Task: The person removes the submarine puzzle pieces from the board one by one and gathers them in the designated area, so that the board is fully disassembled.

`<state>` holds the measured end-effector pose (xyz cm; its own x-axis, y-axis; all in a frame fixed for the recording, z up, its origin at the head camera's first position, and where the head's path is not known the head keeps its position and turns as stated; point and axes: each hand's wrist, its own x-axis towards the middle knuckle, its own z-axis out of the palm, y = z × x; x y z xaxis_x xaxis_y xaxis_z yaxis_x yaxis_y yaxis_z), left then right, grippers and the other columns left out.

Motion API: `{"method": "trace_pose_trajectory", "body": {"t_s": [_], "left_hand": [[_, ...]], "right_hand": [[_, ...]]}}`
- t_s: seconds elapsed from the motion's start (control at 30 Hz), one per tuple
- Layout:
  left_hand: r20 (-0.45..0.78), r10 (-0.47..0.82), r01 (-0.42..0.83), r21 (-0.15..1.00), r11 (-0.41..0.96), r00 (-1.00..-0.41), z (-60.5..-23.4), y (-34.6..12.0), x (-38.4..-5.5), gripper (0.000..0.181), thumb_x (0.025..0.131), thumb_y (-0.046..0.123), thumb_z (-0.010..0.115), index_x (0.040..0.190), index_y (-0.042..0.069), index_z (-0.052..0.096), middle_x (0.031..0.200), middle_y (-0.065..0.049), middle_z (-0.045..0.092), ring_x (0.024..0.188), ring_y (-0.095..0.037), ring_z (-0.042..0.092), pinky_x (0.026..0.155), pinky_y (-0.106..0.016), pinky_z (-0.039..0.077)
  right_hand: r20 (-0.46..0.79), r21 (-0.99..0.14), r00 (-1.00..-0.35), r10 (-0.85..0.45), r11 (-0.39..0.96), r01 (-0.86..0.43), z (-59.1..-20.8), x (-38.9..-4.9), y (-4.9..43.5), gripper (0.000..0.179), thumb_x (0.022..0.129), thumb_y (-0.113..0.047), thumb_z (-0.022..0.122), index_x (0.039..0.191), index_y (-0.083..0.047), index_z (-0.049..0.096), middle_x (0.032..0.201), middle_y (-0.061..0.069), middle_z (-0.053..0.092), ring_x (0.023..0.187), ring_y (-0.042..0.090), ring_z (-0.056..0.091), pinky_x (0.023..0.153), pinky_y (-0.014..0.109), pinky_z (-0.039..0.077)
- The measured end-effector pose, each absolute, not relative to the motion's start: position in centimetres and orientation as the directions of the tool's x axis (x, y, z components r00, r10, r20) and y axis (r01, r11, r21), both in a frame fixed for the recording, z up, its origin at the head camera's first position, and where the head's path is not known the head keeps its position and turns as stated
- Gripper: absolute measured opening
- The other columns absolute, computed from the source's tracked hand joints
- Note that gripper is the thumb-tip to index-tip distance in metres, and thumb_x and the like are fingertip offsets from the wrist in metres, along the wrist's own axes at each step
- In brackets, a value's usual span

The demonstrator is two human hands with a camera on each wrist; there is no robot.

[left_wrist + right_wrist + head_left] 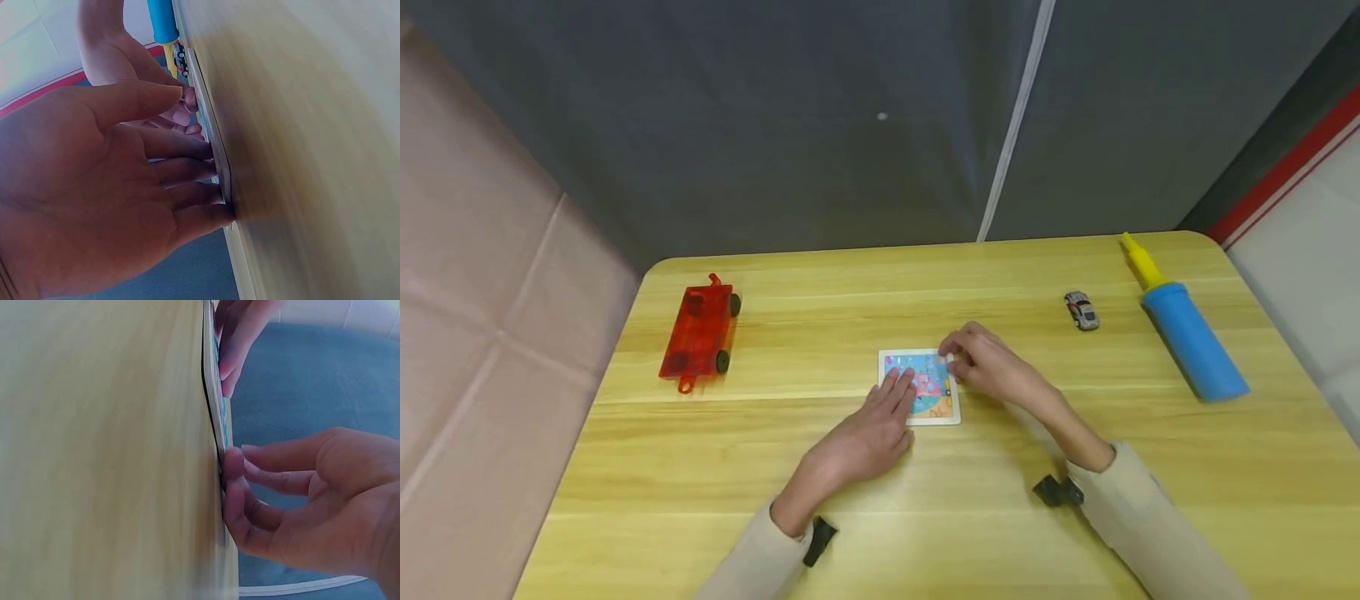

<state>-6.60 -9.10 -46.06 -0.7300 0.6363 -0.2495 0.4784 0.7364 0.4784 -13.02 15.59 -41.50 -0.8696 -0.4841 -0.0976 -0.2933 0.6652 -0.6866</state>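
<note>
Sleeves (1150,512) up front, puzzle (932,386) at 12 o'clock, mid-table. Left hand (868,435) presses it, fingers slightly spread; right hand (992,368) pinches its 1 o'clock corner. I'd keep that left pressure steady so nothing skids

Plain beige long sleeves (1153,533), small black angular fittings (1049,491) beside both cuffs (1099,480)
</note>
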Motion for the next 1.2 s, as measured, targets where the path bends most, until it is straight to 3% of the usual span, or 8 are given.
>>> {"method": "trace_pose_trajectory", "body": {"t_s": [0.47, 0.7, 1.0, 1.2], "left_hand": [[-0.237, 0.638, 0.478, 0.489, 0.730, -0.733, -46.5, -9.3, -6.6, 0.068, 0.117, 0.026, 0.045, 0.172, -0.004, 0.019, 0.184, -0.018, -0.002, 0.171, -0.034, -0.004, 0.136, -0.057, 0.014], [-0.235, 0.644, 0.480, 0.495, 0.724, -0.728, -46.0, -9.2, -6.5, 0.068, 0.118, 0.026, 0.045, 0.172, -0.005, 0.019, 0.184, -0.019, -0.001, 0.171, -0.035, -0.002, 0.136, -0.057, 0.015], [-0.235, 0.643, 0.469, 0.512, 0.720, -0.729, -45.9, -9.2, -6.6, 0.069, 0.117, 0.025, 0.047, 0.172, -0.004, 0.019, 0.184, -0.018, -0.002, 0.171, -0.034, -0.005, 0.137, -0.057, 0.011], [-0.239, 0.641, 0.467, 0.511, 0.722, -0.729, -45.9, -9.2, -6.6, 0.069, 0.117, 0.026, 0.046, 0.172, -0.003, 0.018, 0.184, -0.017, -0.003, 0.171, -0.032, -0.006, 0.137, -0.056, 0.011]], "right_hand": [[-0.133, -0.700, -0.887, -0.442, 0.675, -0.232, -41.9, -13.5, 14.9, 0.013, 0.108, 0.003, 0.062, 0.119, 0.007, 0.066, 0.107, 0.017, 0.062, 0.083, 0.019, 0.061, 0.074, 0.030, 0.050], [-0.124, -0.730, -0.899, -0.420, 0.652, -0.203, -42.0, -13.9, 14.7, 0.010, 0.107, 0.004, 0.063, 0.115, 0.006, 0.069, 0.087, 0.012, 0.070, 0.070, 0.015, 0.064, 0.062, 0.024, 0.050], [-0.095, -0.731, -0.899, -0.427, 0.643, -0.228, -42.3, -14.3, 14.7, 0.012, 0.105, 0.006, 0.062, 0.113, 0.007, 0.072, 0.086, 0.011, 0.073, 0.073, 0.014, 0.064, 0.072, 0.028, 0.055], [-0.127, -0.747, -0.899, -0.418, 0.636, -0.191, -42.1, -14.4, 15.0, 0.010, 0.107, 0.001, 0.066, 0.110, 0.005, 0.074, 0.081, 0.009, 0.072, 0.070, 0.014, 0.064, 0.070, 0.028, 0.052]]}}
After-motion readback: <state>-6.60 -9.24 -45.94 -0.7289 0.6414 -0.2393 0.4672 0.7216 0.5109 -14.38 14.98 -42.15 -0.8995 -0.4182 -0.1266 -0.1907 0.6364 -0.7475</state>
